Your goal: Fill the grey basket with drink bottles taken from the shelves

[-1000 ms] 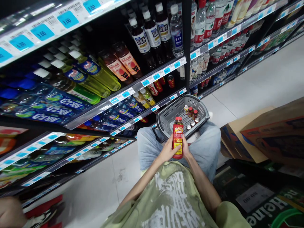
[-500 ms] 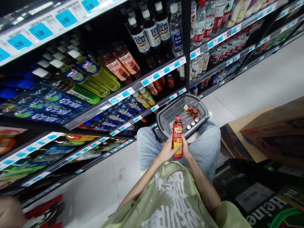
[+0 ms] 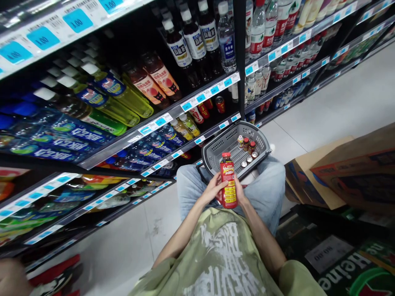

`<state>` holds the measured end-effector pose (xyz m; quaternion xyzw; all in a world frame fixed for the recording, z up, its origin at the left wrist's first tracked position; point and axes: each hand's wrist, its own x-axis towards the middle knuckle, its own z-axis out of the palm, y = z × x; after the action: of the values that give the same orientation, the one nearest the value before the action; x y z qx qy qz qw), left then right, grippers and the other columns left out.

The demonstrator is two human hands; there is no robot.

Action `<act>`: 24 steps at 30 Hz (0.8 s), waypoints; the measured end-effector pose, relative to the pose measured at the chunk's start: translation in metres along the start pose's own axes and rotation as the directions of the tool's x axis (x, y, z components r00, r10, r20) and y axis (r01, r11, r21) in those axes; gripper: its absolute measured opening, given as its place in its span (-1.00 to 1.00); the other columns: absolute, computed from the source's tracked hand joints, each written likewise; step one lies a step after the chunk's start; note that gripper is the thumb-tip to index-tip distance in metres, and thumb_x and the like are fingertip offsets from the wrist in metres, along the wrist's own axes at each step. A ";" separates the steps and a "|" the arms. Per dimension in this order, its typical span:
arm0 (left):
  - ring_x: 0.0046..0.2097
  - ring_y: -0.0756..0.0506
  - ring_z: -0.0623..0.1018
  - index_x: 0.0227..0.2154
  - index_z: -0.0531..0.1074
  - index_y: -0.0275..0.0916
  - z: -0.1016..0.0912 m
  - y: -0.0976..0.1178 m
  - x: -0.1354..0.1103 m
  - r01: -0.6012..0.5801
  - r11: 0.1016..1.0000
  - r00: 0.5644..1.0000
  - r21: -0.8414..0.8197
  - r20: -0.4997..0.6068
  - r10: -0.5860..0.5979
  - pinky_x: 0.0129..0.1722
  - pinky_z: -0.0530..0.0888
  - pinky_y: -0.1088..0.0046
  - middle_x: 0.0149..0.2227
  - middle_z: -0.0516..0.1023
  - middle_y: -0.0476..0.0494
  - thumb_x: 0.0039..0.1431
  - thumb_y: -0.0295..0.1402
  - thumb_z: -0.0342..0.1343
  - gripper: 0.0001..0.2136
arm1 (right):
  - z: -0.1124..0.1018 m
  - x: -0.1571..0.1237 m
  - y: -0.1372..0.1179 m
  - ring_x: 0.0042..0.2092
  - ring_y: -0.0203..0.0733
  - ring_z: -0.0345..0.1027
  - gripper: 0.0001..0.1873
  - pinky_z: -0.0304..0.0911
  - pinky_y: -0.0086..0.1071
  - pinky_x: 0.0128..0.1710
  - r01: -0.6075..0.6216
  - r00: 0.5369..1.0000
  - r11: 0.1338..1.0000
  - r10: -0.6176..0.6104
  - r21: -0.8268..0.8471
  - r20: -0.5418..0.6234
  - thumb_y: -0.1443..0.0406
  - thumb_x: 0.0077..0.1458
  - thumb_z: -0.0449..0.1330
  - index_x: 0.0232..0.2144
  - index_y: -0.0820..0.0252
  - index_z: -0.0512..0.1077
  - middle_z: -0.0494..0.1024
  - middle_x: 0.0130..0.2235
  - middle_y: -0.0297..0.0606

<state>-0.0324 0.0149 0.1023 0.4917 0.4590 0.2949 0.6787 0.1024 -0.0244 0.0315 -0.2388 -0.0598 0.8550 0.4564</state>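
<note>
A red drink bottle (image 3: 228, 183) with a red cap and a yellow-printed label stands nearly upright above my lap. My left hand (image 3: 215, 189) grips it from the left, its thumb across the label. From the right, my right hand (image 3: 240, 190) is closed around the same bottle, with most of its fingers hidden behind it. Just beyond the bottle a grey shopping basket (image 3: 212, 153) sits tilted between my knees. Inside it are several small bottles (image 3: 246, 144) with red or pale caps and several cans (image 3: 249, 159) showing silver tops.
Store shelves with bottled drinks (image 3: 108, 92) run along the left and front, price tags on their edges (image 3: 197, 100). Cardboard boxes (image 3: 321, 172) stand at the right, green beer cartons (image 3: 342, 263) at the lower right. A person's shoe (image 3: 57, 283) shows at the lower left.
The bottle has turned slightly in my hands, showing more of its yellow-printed panel, and its top leans a little further left. Both hands stay on it. The view has shifted slightly.
</note>
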 end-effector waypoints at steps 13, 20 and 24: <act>0.07 -0.24 0.68 0.27 0.46 -0.22 0.004 -0.002 -0.005 0.009 1.000 0.996 0.003 -0.085 -0.009 0.18 0.60 0.15 0.06 0.70 -0.26 0.18 -0.12 0.40 -0.37 | 0.003 0.001 0.001 -0.26 0.01 0.66 -0.18 0.62 -0.13 -0.25 -0.034 0.999 0.999 0.034 -0.004 0.033 -0.40 0.29 0.03 -0.09 0.17 0.60 0.70 -0.33 -0.13; 0.03 -0.24 0.70 0.32 0.44 -0.20 0.012 -0.001 -0.006 0.034 0.999 0.992 -0.017 -0.123 -0.036 0.10 0.65 0.18 0.13 0.68 -0.27 0.18 -0.10 0.41 -0.32 | 0.005 -0.001 -0.001 -0.24 0.02 0.67 -0.25 0.63 -0.12 -0.22 0.014 1.000 1.000 -0.014 -0.003 0.008 -0.35 0.29 0.11 -0.04 0.16 0.60 0.73 -0.29 -0.12; -0.17 -0.15 0.70 0.31 0.42 -0.19 0.011 0.000 -0.006 0.090 0.996 0.990 -0.007 -0.110 -0.090 -0.21 0.67 0.33 0.17 0.64 -0.28 0.18 -0.05 0.41 -0.31 | 0.004 -0.001 -0.001 -0.22 0.04 0.67 -0.25 0.63 -0.10 -0.20 0.027 0.999 1.000 -0.027 0.012 -0.036 -0.35 0.28 0.12 -0.02 0.15 0.61 0.73 -0.28 -0.12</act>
<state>-0.0244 0.0054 0.1058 0.4529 0.5171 0.2910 0.6654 0.1018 -0.0244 0.0356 -0.2504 -0.0495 0.8447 0.4704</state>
